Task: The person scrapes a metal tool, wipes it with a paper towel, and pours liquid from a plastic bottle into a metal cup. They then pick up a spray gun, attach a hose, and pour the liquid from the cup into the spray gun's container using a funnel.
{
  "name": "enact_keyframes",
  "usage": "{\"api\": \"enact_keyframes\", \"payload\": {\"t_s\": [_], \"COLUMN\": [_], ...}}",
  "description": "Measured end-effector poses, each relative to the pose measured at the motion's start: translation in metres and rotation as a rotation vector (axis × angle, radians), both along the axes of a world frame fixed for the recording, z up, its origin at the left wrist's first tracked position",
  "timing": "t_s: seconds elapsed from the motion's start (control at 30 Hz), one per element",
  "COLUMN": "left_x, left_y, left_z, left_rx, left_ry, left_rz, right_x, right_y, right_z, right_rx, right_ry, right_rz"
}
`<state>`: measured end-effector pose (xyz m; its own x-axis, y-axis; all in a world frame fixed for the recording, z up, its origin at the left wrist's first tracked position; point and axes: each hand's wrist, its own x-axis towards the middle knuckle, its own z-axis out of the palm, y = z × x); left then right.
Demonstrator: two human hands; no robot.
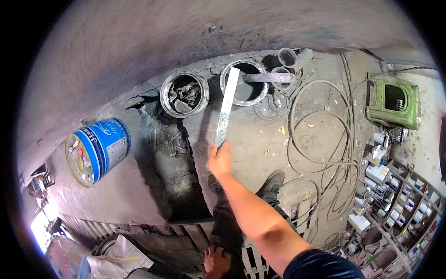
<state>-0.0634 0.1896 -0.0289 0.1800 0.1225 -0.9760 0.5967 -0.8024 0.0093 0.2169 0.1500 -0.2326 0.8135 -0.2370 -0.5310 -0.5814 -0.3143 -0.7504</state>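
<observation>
My right hand (220,158) grips the near end of a long flat stick (227,104), pale at its far end and speckled grey nearer my fingers. The stick reaches over an open bucket (224,88) of grey material; I cannot tell if it touches the contents. A second, pinkish flat stick (274,78) leans across that bucket's right rim. Left of it stands another open bucket (205,100) with dark, crusted lumps inside. My left hand (217,261) rests against my dark trouser leg, fingers laid out, with nothing visible in it.
A blue-and-white pail (110,145) with small items on top stands left. Small round containers (287,57) sit beside the buckets. Coiled hoses (320,83) cover the right floor, near a green plastic stool (412,109) and cluttered shelves (395,209). A dark trench (186,195) lies left of my feet.
</observation>
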Motion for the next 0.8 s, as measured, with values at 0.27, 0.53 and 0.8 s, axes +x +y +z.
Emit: {"api": "enact_keyframes", "payload": {"t_s": [0.27, 0.53, 0.8], "left_x": [-0.002, -0.006, -0.015], "left_y": [0.012, 0.021, 0.021], "left_z": [-0.001, 0.001, -0.004], "left_rx": [-0.015, -0.040, -0.036], "left_ry": [-0.120, -0.121, -0.155], "left_rz": [0.061, 0.109, 0.118], "right_x": [-0.061, -0.113, -0.028], "right_y": [0.015, -0.011, -0.018], "right_z": [-0.011, 0.037, -0.019], "right_rx": [-0.048, -0.079, -0.112], "right_ry": [0.106, 0.178, 0.015], "right_rz": [0.090, 0.313, 0.504]}}
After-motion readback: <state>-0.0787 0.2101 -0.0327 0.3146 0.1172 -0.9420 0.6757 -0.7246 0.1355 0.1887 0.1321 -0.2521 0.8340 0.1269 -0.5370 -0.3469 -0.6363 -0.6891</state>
